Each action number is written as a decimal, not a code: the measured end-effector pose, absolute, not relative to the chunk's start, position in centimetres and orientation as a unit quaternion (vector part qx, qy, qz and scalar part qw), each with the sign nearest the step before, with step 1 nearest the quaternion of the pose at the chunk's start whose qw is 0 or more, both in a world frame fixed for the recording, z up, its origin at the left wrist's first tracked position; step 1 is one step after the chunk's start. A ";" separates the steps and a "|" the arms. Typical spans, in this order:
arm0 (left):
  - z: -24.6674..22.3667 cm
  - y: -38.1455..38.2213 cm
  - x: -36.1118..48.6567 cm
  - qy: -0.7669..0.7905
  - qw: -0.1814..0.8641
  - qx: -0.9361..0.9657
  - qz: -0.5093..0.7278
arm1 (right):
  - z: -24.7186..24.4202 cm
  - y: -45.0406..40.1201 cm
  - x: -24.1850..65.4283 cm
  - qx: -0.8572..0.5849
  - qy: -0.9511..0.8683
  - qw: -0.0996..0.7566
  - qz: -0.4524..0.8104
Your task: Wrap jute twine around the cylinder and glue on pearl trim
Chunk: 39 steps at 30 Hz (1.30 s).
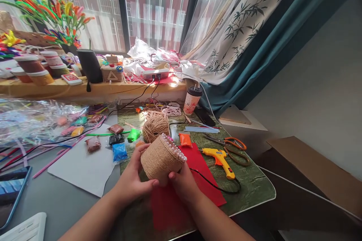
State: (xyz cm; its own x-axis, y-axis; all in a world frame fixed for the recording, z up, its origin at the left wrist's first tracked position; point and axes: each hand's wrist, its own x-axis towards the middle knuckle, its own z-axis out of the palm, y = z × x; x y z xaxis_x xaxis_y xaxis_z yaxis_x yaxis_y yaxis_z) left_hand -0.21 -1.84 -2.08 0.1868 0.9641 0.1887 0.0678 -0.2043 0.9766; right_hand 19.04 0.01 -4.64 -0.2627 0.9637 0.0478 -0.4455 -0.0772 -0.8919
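Note:
Between my two hands is a twine-wrapped cup (160, 158), tipped on its side above a red sheet (203, 175). White pearl beads (173, 147) line its rim, which faces right; a little pink shows at the upper end. My left hand (137, 177) wraps the base end, thumb along the underside. My right hand (183, 180) grips the lower part near the beaded rim; its fingers are partly hidden behind the cup. Just behind the cup rests a ball of jute twine (155, 128). To the right lies a yellow glue gun (220, 159) with a black cord.
Orange-handled scissors (234, 147) and clear glue sticks (201, 129) lie at the right. A lidded paper cup (192, 100) stands behind them. Coloured clay packets, a blue one (119, 152) among them, are at the left near a white sheet (85, 169). A phone (13, 196) lies far left.

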 end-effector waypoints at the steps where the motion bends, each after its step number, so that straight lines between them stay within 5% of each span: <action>1: -2.1 -1.9 -0.2 0.420 0.469 0.612 0.479 | -4.7 0.0 19.1 -0.306 -0.436 0.523 0.665; 31: -2.2 -1.5 -0.6 0.419 0.427 0.693 0.401 | -5.9 -1.0 19.2 -0.349 -0.514 0.559 0.549; 35: -2.2 -1.6 -1.1 0.382 0.444 0.645 0.491 | -5.9 -1.7 20.2 -0.375 -0.508 0.544 0.552; 39: -1.0 -0.8 -1.2 0.520 0.350 0.453 0.634 | -5.3 -2.4 22.3 -0.448 -0.573 0.465 0.504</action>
State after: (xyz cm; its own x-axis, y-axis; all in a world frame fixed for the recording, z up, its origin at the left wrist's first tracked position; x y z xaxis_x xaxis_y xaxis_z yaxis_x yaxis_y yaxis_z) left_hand -1.17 -0.83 -1.00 -0.3451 0.9147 0.2103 0.0277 -0.2140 0.9764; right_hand 22.25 -2.36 -5.25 -0.1657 0.9828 0.0810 0.0445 0.0895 -0.9950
